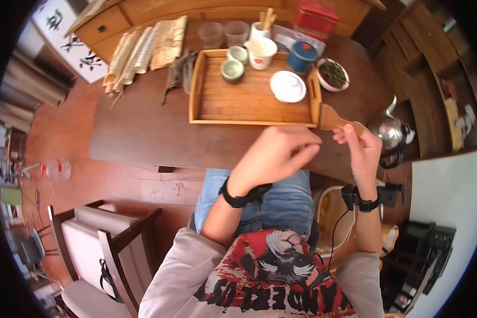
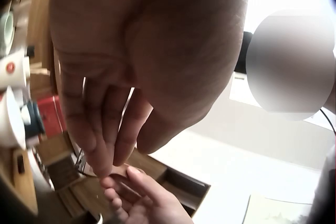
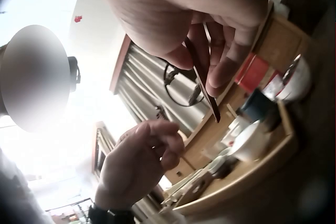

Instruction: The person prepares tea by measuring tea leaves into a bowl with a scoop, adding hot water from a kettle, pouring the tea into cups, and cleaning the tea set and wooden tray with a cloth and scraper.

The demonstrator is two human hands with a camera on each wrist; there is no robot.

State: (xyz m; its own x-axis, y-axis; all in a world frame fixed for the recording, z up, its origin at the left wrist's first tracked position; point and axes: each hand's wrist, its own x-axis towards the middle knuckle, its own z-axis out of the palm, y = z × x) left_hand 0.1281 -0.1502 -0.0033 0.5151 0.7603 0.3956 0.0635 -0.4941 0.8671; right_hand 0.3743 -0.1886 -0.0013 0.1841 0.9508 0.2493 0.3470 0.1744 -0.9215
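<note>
I am pinching the scoop [image 1: 331,116] between the thumb and fingers of my right hand [image 1: 364,153], and its broad end is pointing toward the near right corner of the tray [image 1: 249,100]; whether it is touching the rim, I cannot tell. My left hand [image 1: 278,151] is hovering in front of the tray, holding nothing, its fingers bending loosely and its thumb sitting apart from them. In the head view the two hands are staying clear of each other, the left fingertips pointing toward the right hand.

On the tray, the white lidded bowl [image 1: 288,86] is sitting at the right, with the pitcher [image 1: 261,53] and the blue jar [image 1: 302,56] standing behind it and two green cups [image 1: 235,62] resting to its left. The leaf bowl [image 1: 332,74] is standing just beyond the tray's right end, and the kettle [image 1: 391,132] is sitting to the right of my right hand. Rolled mats [image 1: 143,50] are lying at the bench's [image 1: 138,138] far left.
</note>
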